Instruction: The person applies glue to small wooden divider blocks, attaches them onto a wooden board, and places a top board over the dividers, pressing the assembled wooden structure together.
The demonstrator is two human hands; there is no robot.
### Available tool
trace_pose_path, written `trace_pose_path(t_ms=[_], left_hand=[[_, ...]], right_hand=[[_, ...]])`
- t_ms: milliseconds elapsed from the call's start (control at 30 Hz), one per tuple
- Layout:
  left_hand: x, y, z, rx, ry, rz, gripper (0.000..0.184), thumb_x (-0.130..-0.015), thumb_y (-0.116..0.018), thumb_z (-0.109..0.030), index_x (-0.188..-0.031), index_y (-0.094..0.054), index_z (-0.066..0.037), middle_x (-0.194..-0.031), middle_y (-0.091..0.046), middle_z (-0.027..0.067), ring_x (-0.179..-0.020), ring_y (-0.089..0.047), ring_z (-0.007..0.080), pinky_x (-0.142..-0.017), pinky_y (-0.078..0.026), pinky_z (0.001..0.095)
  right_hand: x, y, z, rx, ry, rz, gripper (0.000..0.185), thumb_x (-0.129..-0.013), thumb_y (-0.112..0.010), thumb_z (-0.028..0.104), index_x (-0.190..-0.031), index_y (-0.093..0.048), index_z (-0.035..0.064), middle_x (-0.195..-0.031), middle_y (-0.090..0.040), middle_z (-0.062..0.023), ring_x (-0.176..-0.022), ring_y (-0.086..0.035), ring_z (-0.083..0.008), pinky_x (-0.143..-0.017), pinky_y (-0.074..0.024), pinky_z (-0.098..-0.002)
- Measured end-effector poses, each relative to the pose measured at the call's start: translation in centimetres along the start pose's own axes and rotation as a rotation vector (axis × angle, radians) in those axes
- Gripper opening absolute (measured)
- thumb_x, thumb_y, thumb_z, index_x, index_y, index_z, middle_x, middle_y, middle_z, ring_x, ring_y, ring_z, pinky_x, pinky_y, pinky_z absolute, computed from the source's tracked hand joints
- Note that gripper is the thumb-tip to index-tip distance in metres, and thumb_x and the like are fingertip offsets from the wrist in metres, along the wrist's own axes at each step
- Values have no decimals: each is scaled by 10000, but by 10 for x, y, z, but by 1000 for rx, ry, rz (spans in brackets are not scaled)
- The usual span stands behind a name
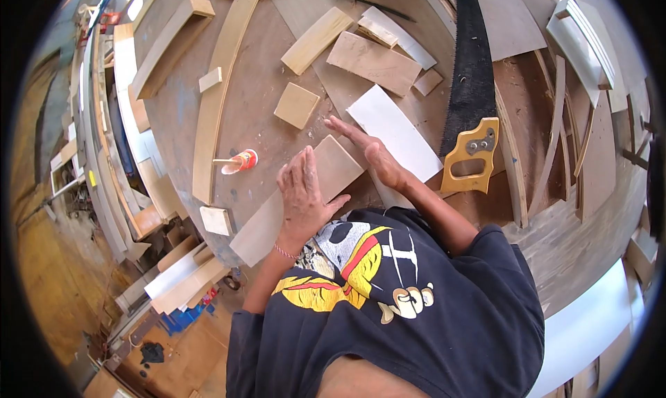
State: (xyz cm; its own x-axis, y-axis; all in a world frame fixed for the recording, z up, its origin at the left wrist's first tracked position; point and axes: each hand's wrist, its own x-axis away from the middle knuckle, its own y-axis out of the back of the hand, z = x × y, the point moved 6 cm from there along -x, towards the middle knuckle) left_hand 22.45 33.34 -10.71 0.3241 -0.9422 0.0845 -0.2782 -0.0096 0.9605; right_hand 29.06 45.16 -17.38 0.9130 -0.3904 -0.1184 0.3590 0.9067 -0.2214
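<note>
Near the table's front edge lies a flat, light brown board (338, 163). My left hand (302, 196) rests on it with the palm down and the fingers stretched out, a beaded band round the wrist. At the board's far right edge is my right hand (370, 153), turned on its side with its fingers extended and nothing in its grasp. A white rectangular panel (394, 129) lies just right of the right hand. Beyond the hands sits a small square wooden block (297, 106). A small red and white container (244, 160) with a stick stands to the left.
A handsaw with a yellow handle (472, 155) lies at the right, its dark blade pointing away. Wooden offcuts (373, 63) lie at the back. A long curved wooden strip (222, 92) runs along the left, and curved wooden frames (510, 148) stand at the right.
</note>
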Motion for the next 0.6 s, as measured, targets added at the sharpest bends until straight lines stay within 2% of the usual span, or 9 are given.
trace_pose_path(t_ms=[67, 367, 467, 600], left_hand=[[0, -1, 2, 25, -13, -31, 1015, -646, -737, -415, -1381, -193, 26, -1281, -358, 212, -1171, -370, 343, -966, -274, 477], [0, 7, -6, 80, -5, -33, 967, -616, -762, -199, -1381, -211, 18, -1244, -383, 204, -1144, -397, 331, -961, -294, 449], [-1, 4, -3, 113, -16, -44, 913, -655, -739, -193, -1375, -219, 20, -1262, -367, 217, -1145, -388, 373, -953, -301, 469], [1, 5, -5, 125, -19, -65, 918, -652, -738, -182, -1376, -213, 23, -1259, -372, 224, -1145, -388, 378, -958, -298, 469]], right_hand=[[2, -2, -1, 15, 45, 4, 903, -825, -146, 718, -1360, -334, 15, -1396, -357, -155, -1328, -268, -288, -1089, -177, -383], [8, -3, 2, -88, 25, -27, 899, -823, -129, 718, -1359, -342, 29, -1396, -359, -143, -1327, -265, -300, -1091, -170, -393], [5, -9, 2, 39, 55, -4, 888, -827, -121, 712, -1361, -340, 37, -1410, -339, -135, -1335, -245, -300, -1096, -152, -410], [6, -11, 5, 35, 49, -10, 872, -838, -114, 697, -1361, -339, 38, -1420, -322, -129, -1342, -226, -305, -1099, -133, -425]])
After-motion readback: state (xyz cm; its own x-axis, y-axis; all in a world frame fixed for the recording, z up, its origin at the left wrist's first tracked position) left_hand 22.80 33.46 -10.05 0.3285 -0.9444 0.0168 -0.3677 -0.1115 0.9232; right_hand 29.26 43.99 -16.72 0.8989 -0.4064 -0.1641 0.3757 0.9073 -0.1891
